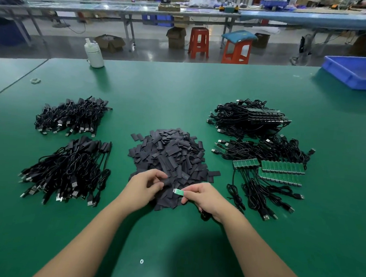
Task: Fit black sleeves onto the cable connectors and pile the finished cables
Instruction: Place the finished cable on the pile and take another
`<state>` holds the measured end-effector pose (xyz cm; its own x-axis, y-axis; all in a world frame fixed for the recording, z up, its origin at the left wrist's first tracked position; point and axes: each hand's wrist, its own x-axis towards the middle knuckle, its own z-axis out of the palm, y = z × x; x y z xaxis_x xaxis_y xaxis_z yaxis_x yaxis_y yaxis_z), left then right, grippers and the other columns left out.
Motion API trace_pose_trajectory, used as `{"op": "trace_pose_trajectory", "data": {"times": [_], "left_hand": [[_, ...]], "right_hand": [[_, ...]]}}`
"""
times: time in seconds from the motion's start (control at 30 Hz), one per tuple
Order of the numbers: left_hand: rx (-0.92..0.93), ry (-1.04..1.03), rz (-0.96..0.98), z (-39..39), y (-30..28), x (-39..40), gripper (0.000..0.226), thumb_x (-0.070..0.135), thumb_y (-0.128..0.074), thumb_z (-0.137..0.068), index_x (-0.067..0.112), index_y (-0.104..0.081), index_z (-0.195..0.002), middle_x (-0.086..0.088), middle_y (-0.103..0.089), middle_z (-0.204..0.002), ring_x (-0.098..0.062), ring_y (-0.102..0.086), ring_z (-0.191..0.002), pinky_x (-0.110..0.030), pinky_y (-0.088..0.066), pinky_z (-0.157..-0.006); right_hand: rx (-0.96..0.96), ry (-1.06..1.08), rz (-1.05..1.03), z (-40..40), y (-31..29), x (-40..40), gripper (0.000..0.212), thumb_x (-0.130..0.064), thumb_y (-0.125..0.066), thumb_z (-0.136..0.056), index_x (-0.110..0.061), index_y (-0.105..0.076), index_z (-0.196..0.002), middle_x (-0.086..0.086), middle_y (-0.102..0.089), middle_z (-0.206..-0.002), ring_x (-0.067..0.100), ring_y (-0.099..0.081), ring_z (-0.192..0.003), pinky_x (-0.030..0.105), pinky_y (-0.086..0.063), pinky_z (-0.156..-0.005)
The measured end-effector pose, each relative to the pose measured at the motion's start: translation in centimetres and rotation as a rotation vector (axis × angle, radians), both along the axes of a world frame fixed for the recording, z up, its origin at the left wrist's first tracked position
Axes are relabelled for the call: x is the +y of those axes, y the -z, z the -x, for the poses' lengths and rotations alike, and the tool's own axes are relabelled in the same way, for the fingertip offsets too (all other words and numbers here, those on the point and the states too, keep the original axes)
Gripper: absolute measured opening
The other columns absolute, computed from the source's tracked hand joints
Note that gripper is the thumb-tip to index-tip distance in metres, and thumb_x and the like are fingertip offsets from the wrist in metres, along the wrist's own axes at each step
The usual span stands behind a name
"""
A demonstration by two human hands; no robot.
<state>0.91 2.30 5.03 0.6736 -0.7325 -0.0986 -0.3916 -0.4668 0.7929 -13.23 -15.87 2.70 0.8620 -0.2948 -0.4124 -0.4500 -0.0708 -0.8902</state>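
A heap of flat black sleeves (170,154) lies in the middle of the green table (180,91). My left hand (145,186) reaches into its near edge, fingers curled on a sleeve. My right hand (204,197) pinches the small green connector board (179,192) of one cable, its tip pointing left toward my left hand. Two piles of sleeved cables lie at the left, a far pile (73,115) and a near pile (68,170). Bare cables with green boards (282,170) lie at the right, and a bundled stack (251,118) sits behind them.
A white bottle (94,54) stands at the table's far edge. A blue plastic bin (355,72) sits at the far right corner. A small coil of tape (35,80) lies at the far left. Orange stools and benches stand beyond the table.
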Motion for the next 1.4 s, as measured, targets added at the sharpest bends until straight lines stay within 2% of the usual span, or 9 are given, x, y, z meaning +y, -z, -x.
{"op": "trace_pose_trajectory", "data": {"times": [0.17,0.33,0.47,0.83,1.03,1.17,1.27,1.33,1.4], "left_hand": [[-0.05,0.045,-0.035,1.2,0.7,-0.1,0.026,0.023,-0.066,-0.093,0.029,-0.069,-0.119,0.007,-0.057,-0.077,-0.001,-0.056,-0.055,-0.011,-0.041,-0.062],[-0.159,0.067,-0.042,1.8,0.6,0.1,0.029,0.027,-0.071,-0.089,0.03,-0.07,-0.118,0.014,-0.059,-0.088,0.004,-0.055,-0.084,-0.01,-0.038,-0.074],[-0.197,0.049,0.022,1.9,0.3,0.2,0.026,0.023,-0.07,-0.09,0.029,-0.072,-0.115,0.02,-0.064,-0.088,0.008,-0.058,-0.088,-0.005,-0.038,-0.076],[-0.188,0.031,0.043,2.2,0.7,-0.1,0.021,0.019,-0.071,-0.089,0.03,-0.076,-0.106,0.037,-0.062,-0.086,0.009,-0.059,-0.085,-0.003,-0.038,-0.072],[-0.141,-0.03,0.068,1.8,0.5,0.5,0.019,0.018,-0.072,-0.088,0.031,-0.076,-0.102,0.028,-0.064,-0.074,0.01,-0.057,-0.067,-0.008,-0.04,-0.066],[-0.1,-0.051,0.075,1.5,-0.1,0.7,0.02,0.018,-0.07,-0.09,0.034,-0.075,-0.102,0.017,-0.07,-0.085,-0.001,-0.061,-0.064,-0.015,-0.047,-0.067],[-0.085,-0.074,0.09,1.4,-0.5,0.5,0.02,0.018,-0.07,-0.09,0.034,-0.075,-0.102,0.014,-0.071,-0.089,-0.01,-0.063,-0.066,-0.009,-0.046,-0.064],[-0.104,-0.062,0.086,1.5,-0.8,0.4,0.019,0.019,-0.07,-0.09,0.031,-0.075,-0.104,0.015,-0.071,-0.09,0.0,-0.061,-0.066,-0.011,-0.044,-0.066],[-0.106,-0.052,0.089,1.6,-1.0,0.3,0.019,0.019,-0.069,-0.091,0.029,-0.075,-0.105,0.016,-0.07,-0.09,0.009,-0.058,-0.065,-0.015,-0.043,-0.07]], "right_hand": [[-0.017,-0.009,-0.04,0.0,0.2,-0.2,0.016,-0.021,-0.059,-0.094,-0.024,-0.075,-0.099,0.0,-0.076,-0.086,0.009,-0.039,-0.047,0.02,-0.036,-0.047],[-0.029,-0.016,-0.098,0.1,0.5,-0.5,0.015,-0.019,-0.06,-0.095,-0.02,-0.074,-0.1,0.0,-0.074,-0.083,0.008,-0.038,-0.046,0.02,-0.035,-0.047],[-0.038,-0.022,-0.123,0.0,0.6,-0.7,0.015,-0.017,-0.06,-0.096,-0.019,-0.074,-0.101,-0.001,-0.073,-0.081,0.006,-0.038,-0.045,0.02,-0.035,-0.049],[-0.033,-0.022,-0.157,0.0,0.7,-1.0,0.016,-0.019,-0.063,-0.095,-0.019,-0.075,-0.105,0.001,-0.074,-0.084,0.006,-0.04,-0.047,0.021,-0.035,-0.052],[0.015,-0.054,-0.309,-0.2,-0.8,-1.2,0.015,-0.023,-0.063,-0.097,-0.015,-0.076,-0.094,0.001,-0.072,-0.084,0.007,-0.042,-0.051,0.021,-0.039,-0.052],[0.074,-0.08,-0.256,-0.3,-3.4,-2.7,0.02,-0.026,-0.064,-0.096,-0.011,-0.075,-0.094,0.0,-0.067,-0.081,0.006,-0.049,-0.056,0.021,-0.033,-0.053],[0.056,-0.053,-0.295,-0.3,-5.3,-4.0,0.016,-0.02,-0.064,-0.096,-0.011,-0.077,-0.097,-0.001,-0.066,-0.079,0.008,-0.056,-0.064,0.024,-0.046,-0.063],[0.045,-0.03,-0.355,-0.2,-6.2,-4.5,0.019,-0.018,-0.061,-0.098,-0.007,-0.076,-0.097,0.001,-0.064,-0.077,0.012,-0.06,-0.067,0.032,-0.057,-0.073],[0.043,-0.023,-0.36,0.1,-6.9,-5.1,0.024,-0.019,-0.058,-0.1,0.001,-0.072,-0.107,-0.002,-0.064,-0.072,0.012,-0.061,-0.065,0.033,-0.059,-0.069]]}}
